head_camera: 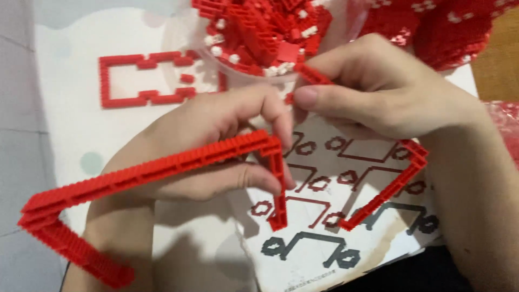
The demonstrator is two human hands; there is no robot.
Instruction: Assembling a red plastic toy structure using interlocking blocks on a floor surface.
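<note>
My left hand (216,146) grips a long red frame of small building bricks (140,176) near its upper corner, thumb below and forefinger over the top. The frame bends down at the far left and at the corner by my fingers. My right hand (378,92) pinches a short red brick strip (312,74) between thumb and forefinger, just above that corner. Another red angled brick strip (397,181) lies under my right wrist on the instruction sheet (324,227).
A clear bag of loose red and white bricks (259,32) sits at the top middle. A flat red brick outline (143,78) lies on the white mat at top left. Red patterned fabric (432,27) is at top right.
</note>
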